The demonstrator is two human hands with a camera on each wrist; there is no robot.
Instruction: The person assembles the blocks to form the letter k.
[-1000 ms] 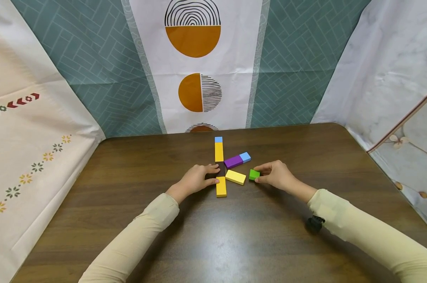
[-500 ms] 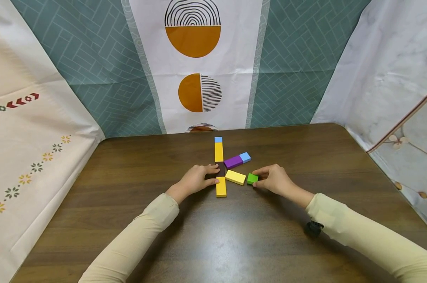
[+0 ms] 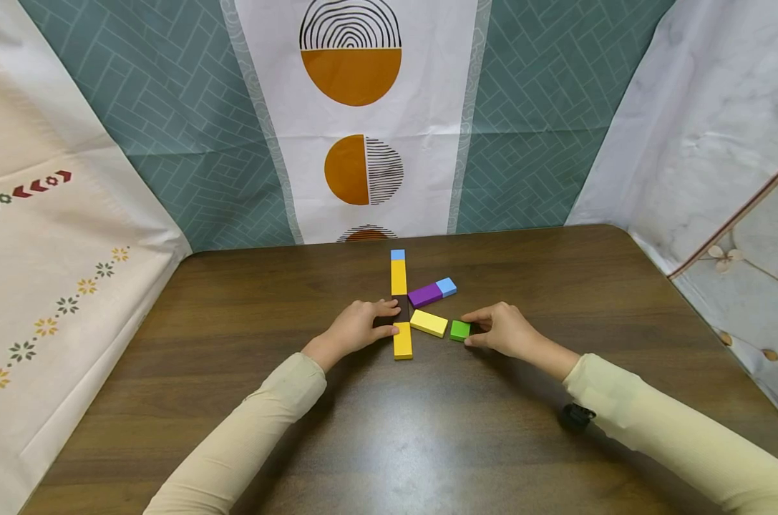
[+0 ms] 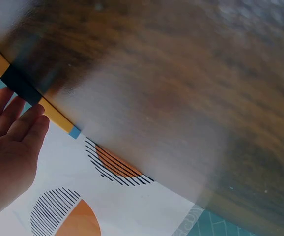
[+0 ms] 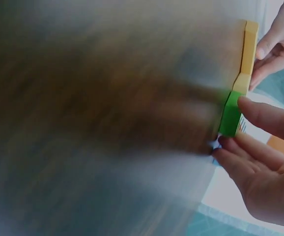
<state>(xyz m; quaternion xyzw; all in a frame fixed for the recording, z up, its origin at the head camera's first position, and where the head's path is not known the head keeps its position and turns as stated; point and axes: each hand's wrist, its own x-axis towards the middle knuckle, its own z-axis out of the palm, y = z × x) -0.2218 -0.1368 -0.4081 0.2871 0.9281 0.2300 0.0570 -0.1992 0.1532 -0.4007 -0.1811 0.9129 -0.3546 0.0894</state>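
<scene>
In the head view, a line of wooden blocks runs away from me: a yellow block point(image 3: 403, 342), a dark block point(image 3: 400, 309), another yellow block point(image 3: 398, 277) and a small blue block point(image 3: 398, 254). My left hand point(image 3: 356, 325) rests at their left side, fingertips touching the dark block and thumb on the near yellow one. My right hand point(image 3: 503, 330) pinches a small green block point(image 3: 460, 330) between thumb and finger. Just left of it lies a pale yellow block point(image 3: 429, 323), slanting from the line, with a narrow gap between. The right wrist view shows my thumb against the green block point(image 5: 231, 114).
Behind the pale yellow block, a purple block point(image 3: 425, 295) slants off the line with a light blue block point(image 3: 446, 287) at its end. All lie on a brown wooden table point(image 3: 389, 429). Patterned cloths point(image 3: 530, 143) hang behind and at both sides.
My right hand has brought the green block slightly left and nearer to me, closer to the end of the pale yellow block. The left hand and the other blocks have stayed in place.
</scene>
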